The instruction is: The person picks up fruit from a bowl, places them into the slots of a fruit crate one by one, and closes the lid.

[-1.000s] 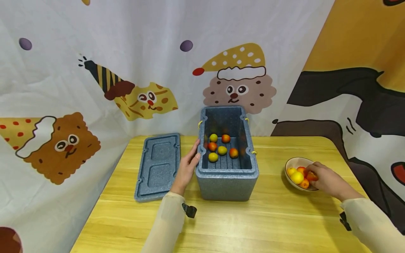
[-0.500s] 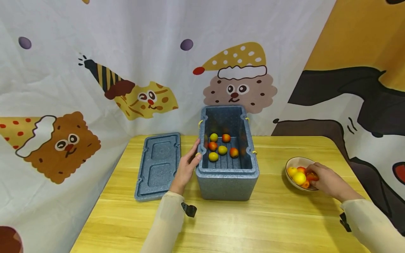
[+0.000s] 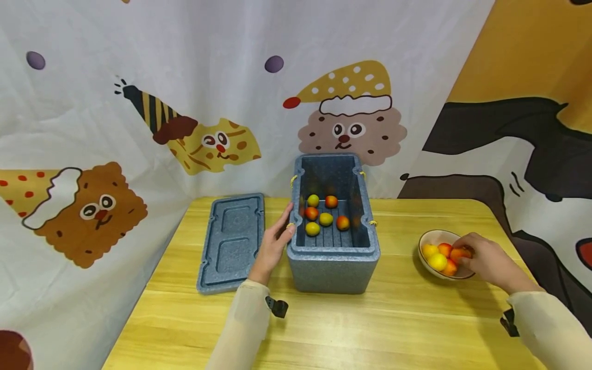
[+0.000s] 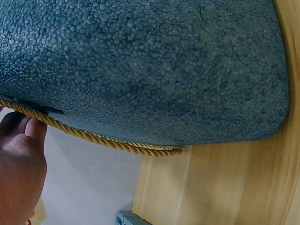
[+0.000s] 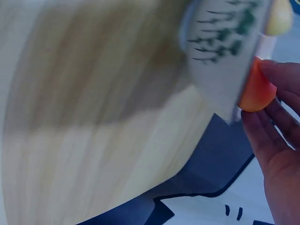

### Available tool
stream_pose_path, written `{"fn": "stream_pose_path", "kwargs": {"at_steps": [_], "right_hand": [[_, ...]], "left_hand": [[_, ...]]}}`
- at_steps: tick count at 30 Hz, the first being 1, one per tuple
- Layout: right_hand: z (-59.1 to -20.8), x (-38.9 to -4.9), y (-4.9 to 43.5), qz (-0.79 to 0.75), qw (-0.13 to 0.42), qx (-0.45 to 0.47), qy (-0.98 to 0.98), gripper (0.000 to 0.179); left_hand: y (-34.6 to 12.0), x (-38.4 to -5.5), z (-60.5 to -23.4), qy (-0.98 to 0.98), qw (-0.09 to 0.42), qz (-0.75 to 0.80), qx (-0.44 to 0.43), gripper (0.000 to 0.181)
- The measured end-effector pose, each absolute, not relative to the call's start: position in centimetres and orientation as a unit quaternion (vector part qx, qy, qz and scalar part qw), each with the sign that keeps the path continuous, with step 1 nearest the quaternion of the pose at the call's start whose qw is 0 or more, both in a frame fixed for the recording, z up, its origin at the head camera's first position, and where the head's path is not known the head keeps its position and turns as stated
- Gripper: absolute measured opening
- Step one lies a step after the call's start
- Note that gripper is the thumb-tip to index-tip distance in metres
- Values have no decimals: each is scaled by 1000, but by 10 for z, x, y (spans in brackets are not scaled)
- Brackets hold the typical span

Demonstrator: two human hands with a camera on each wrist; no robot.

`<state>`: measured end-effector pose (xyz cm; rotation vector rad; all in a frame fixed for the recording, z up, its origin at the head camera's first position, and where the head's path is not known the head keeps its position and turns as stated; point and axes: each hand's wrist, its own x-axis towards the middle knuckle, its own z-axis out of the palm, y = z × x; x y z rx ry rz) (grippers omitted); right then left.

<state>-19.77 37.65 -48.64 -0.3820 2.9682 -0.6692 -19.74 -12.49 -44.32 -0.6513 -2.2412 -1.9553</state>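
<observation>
A grey-blue foam box (image 3: 334, 271) stands uncovered on the table, with several yellow and red-orange fruits (image 3: 326, 219) on its floor. My left hand (image 3: 270, 249) rests against the box's left wall, its fingers straight and its thumb near the rim. In the left wrist view, this hand (image 4: 21, 159) lies beside a yellow rope (image 4: 93, 137) that runs along the box. At the right, a bowl (image 3: 427, 237) contains several yellow and red-orange fruits. My right hand (image 3: 492, 262) pinches a red-orange fruit (image 5: 258, 89) between thumb and fingers at the bowl's right rim.
The box's grey-blue lid (image 3: 233, 246) lies flat on the table left of the box. Behind the wooden table (image 3: 393, 318) hangs a printed cloth (image 3: 231, 51) with cartoon food figures, close to the box's back end.
My right hand has shifted slightly up and right with the red-orange fruit, showing more of the fruits in the bowl. My left hand has stayed on the box.
</observation>
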Motion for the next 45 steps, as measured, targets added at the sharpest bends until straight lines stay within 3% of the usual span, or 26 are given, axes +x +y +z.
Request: {"fn": "stream_pose_path", "kwargs": {"at_steps": [16, 45], "right_hand": [[-428, -210, 366, -316, -19, -39, 948, 35], [-352, -252, 290, -351, -59, -103, 929, 37]], "left_hand": [[-123, -200, -445, -717, 37, -660, -222, 53], [-124, -197, -443, -725, 50, -651, -218, 53]]}}
